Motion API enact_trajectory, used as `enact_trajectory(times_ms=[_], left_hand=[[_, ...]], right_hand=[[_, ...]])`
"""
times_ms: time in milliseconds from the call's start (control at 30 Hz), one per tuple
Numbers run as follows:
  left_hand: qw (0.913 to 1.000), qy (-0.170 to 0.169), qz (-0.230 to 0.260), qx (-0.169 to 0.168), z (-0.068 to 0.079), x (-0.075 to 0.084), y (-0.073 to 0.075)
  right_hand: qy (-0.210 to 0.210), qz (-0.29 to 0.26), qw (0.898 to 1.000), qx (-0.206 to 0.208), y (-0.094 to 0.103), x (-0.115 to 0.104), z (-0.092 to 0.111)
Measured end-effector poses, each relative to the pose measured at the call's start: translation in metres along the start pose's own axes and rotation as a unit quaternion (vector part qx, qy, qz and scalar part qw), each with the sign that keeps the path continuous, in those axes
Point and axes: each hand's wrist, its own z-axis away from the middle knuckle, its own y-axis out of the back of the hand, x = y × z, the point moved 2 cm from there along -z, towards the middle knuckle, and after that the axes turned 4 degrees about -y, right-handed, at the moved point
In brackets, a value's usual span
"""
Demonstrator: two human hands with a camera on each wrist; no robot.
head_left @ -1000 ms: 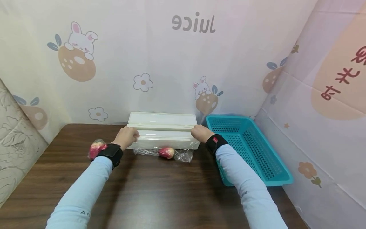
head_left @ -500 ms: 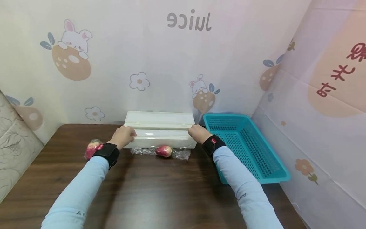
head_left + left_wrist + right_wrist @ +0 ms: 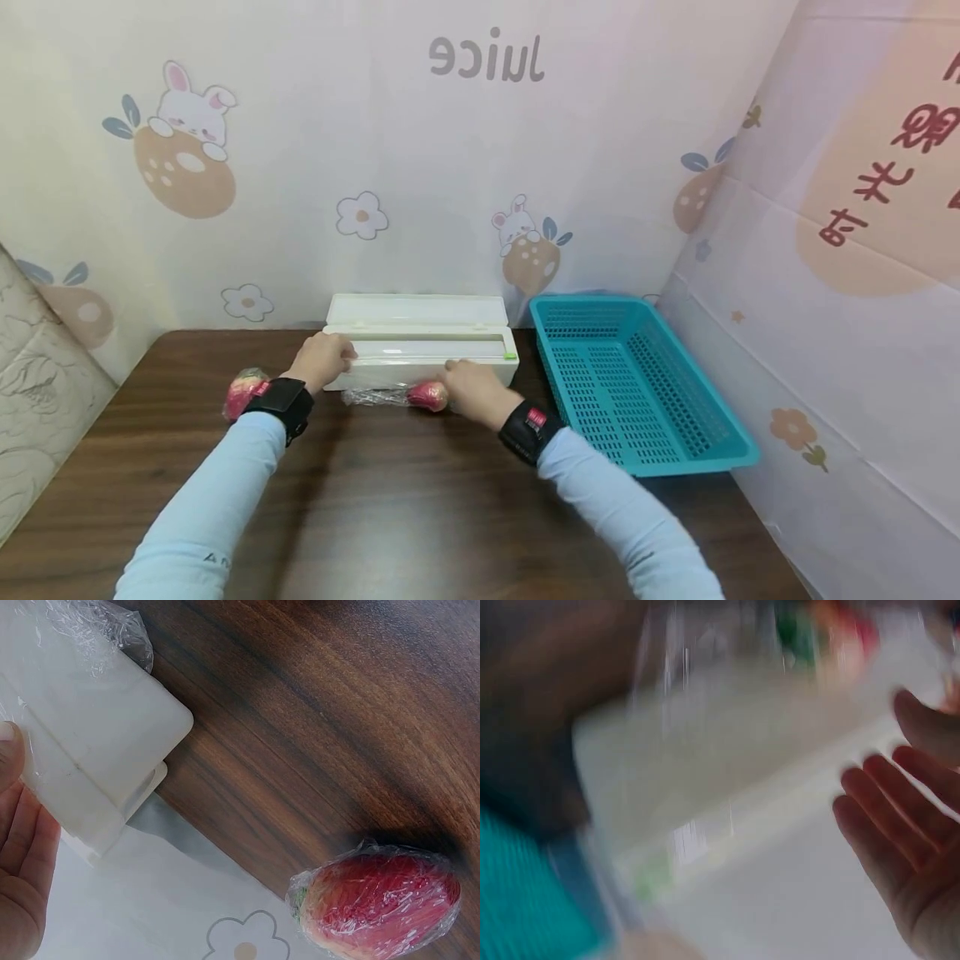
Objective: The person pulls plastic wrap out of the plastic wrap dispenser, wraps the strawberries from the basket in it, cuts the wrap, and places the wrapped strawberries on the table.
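A white cling film box (image 3: 397,373) stands against the wall with its lid (image 3: 417,310) raised. My left hand (image 3: 321,360) grips its left end, the thumb on the film-covered edge and the fingers behind, as the left wrist view shows. Clear film (image 3: 375,397) hangs down the front onto the table, where a red and yellow fruit (image 3: 428,396) lies on it. My right hand (image 3: 480,393) is over the front of the box, just right of this fruit. In the blurred right wrist view its fingers (image 3: 885,832) are extended and apart, holding nothing.
A film-wrapped red fruit (image 3: 242,392) lies left of the box, beside my left wrist. A turquoise basket (image 3: 693,468) stands at the right. A green piece (image 3: 510,357) shows at the box's right end. Printed cloth walls (image 3: 420,167) border the brown table (image 3: 420,517).
My right hand has left the right end of the box and moved left and nearer, towards the fruit on the film. My left hand stays at the left end. The view shifts slightly.
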Motion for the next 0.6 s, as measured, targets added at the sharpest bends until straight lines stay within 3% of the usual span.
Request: enact_trajectory(times_ms=[133,267,433,600], left_hand=[[1.0000,0.006,0.000,-0.002,0.003,-0.002,0.000],[0.9999,0.002,0.011,0.000,0.005,-0.001,-0.001],[0.9998,-0.005,0.016,-0.012,0.004,0.000,0.000],[0.9997,-0.018,0.005,-0.016,0.001,0.000,0.003]], right_hand=[[-0.009,-0.009,0.998,0.060,-0.032,-0.024,0.001],[-0.037,-0.026,0.995,0.091,-0.055,-0.028,0.000],[-0.055,-0.035,0.993,0.096,-0.067,-0.024,-0.003],[-0.044,-0.042,0.992,0.110,-0.068,-0.020,-0.006]])
